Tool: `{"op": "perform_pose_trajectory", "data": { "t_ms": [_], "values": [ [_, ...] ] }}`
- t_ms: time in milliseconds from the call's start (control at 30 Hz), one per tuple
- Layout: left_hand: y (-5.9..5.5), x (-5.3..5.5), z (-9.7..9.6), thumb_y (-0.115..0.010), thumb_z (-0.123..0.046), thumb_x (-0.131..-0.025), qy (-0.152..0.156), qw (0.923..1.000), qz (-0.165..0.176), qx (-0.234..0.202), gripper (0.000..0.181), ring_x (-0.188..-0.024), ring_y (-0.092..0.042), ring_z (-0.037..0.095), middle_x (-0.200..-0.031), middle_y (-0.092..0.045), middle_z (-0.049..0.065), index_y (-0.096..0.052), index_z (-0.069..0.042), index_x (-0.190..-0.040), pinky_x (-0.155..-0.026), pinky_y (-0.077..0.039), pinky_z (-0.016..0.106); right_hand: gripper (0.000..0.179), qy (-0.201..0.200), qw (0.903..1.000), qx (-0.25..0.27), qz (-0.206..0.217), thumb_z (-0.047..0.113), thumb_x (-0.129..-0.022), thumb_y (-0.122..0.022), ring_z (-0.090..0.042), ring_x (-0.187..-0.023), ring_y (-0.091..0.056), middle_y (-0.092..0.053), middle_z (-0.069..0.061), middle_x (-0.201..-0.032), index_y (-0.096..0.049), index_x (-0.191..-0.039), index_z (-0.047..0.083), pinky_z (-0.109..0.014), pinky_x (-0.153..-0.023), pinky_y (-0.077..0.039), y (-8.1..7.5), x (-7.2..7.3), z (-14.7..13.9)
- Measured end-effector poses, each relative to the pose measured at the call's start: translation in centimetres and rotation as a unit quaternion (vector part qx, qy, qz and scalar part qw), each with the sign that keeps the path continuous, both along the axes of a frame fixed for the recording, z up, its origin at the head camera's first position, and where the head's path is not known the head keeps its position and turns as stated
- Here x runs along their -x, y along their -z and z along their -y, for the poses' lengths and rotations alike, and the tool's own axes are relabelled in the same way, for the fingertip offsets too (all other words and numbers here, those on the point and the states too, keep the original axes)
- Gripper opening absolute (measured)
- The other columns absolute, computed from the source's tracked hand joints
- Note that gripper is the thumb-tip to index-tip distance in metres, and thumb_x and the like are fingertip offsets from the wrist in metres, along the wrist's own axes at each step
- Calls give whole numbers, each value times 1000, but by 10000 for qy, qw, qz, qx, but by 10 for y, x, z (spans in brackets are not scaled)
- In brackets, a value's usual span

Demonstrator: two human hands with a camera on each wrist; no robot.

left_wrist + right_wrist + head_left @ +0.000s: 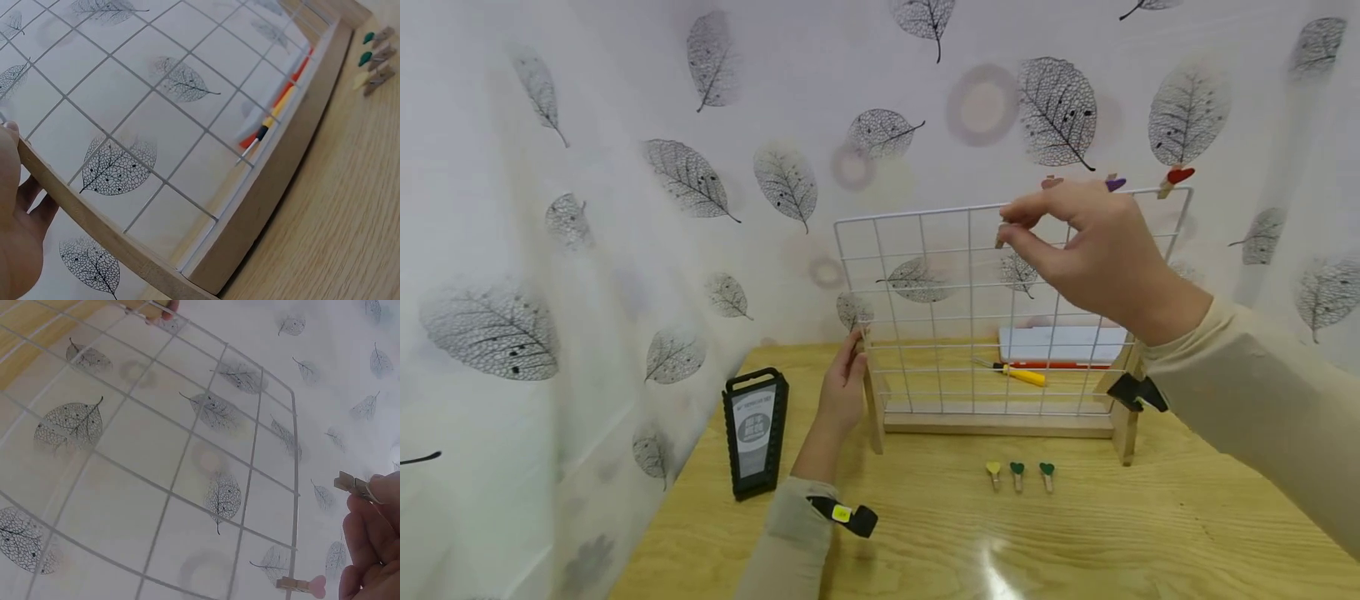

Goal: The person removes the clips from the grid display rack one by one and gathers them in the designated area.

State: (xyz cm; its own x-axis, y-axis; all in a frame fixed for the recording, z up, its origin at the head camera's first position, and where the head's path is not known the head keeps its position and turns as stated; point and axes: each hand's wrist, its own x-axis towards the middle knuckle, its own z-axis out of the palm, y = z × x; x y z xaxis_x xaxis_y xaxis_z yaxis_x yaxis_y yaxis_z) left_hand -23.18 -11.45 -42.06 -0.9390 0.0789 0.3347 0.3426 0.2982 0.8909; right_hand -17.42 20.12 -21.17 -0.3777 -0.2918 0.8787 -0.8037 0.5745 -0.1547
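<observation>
A white wire grid (946, 318) stands upright in a wooden stand (1000, 424). My left hand (842, 390) grips the stand's left upright, and the left wrist view shows the thumb on its near side (15, 231). Near the grid's top wire, my right hand (1086, 242) pinches a small wooden clothespin (355, 485), its jaw end pointing away from the fingers; its front decoration is hidden. Clipped along the top wire to the right are a pink heart clothespin (303, 585), a purple one (1115, 182) and a red one (1177, 178).
On the table before the stand lie a yellow heart clothespin (994, 474) and two green ones (1017, 475). Behind the grid are a yellow-handled screwdriver (1024, 376) and a white-and-red flat case (1052, 344). A black bit holder (756, 433) lies at left. Leaf-patterned curtain (625, 250) surrounds the table.
</observation>
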Motion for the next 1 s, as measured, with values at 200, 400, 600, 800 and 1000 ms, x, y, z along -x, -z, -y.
{"op": "perform_pose_trajectory", "data": {
  "t_ms": [200, 400, 600, 800, 1000],
  "values": [
    [-3, -1, -2, -44, -19, -110, 5, 9998, -162, -74, 50, -142, -41, 33, -156, -41, 17, -34, -8, -157, -116, -35, 47, 15, -65, 9968, -206, 771, 2, -85, -79, -6, -83, -63, -73, 7, -86, -78, -95, 13, -17, -88, -44, 28, -20, -6],
    [-1, -2, -3, -43, -18, -110, 18, 9999, -136, -51, 50, -140, -43, 34, -155, -42, 19, -34, -6, -157, -114, -38, 48, 10, -194, 9731, -378, 2265, 12, -91, -77, -4, -77, -59, -68, 15, -84, -76, -95, 21, -21, -65, -47, 67, -36, -9],
    [1, -1, -4, -43, -17, -110, 44, 9997, -242, -50, 49, -138, -45, 35, -153, -44, 20, -34, -6, -157, -113, -40, 48, 8, -605, 8984, -279, 4341, 26, -97, -71, -11, -81, -66, -71, 10, -85, -73, -98, 19, -28, -68, -55, 117, -47, -9],
    [1, -2, -5, -44, -16, -110, -4, 9998, -215, -41, 49, -138, -45, 35, -153, -44, 21, -35, -5, -157, -113, -40, 48, 13, -995, 8402, -143, 5328, 23, -96, -71, -13, -81, -68, -72, 3, -87, -72, -99, 10, -26, -67, -56, 180, -52, -3],
    [0, -3, -4, -43, -20, -110, -101, 9999, -19, -115, 49, -140, -42, 33, -154, -43, 18, -35, -10, -158, -115, -36, 47, 10, -1121, 8040, -190, 5836, 17, -94, -73, -15, -75, -64, -70, 1, -82, -72, -95, 6, -25, -61, -52, 224, -54, 4]
  ]
}}
